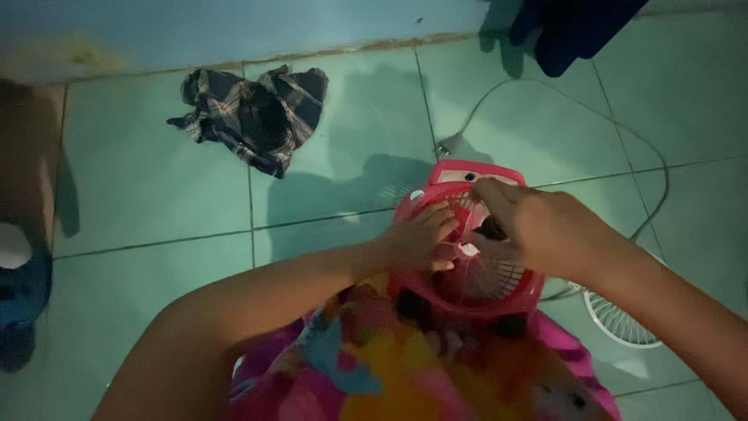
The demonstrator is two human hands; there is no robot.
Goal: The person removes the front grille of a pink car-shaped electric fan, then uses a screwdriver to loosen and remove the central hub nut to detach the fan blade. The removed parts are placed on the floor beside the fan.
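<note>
Centrally, a small pink fan (467, 257) stands on the green tiled floor (156, 203), tight against the person's lap, where a bright multicoloured cloth (405, 366) covers the knees; its open front shows white ribs and a dark hub. Left hand (421, 238) lies on the fan's left front, fingers spread flat over the ribs, pressing rather than gripping; right hand (530, 226) comes over from the right with fingers bent down onto the hub area, apparently pinching a small dark part there, though the dim, blurred view does not settle what it holds. Both forearms reach in from the lower frame.

Just to the right of the fan, partly under the right forearm, a white round grille (623, 320) lies flat on the tiles; a thin white cord (647, 140) loops from behind the fan across the floor. Well apart, at upper left, a crumpled dark checked cloth (253, 117) lies near the wall base; dark blue fabric (573, 31) hangs at the top right; a blue slipper (23, 288) sits at the left edge.
</note>
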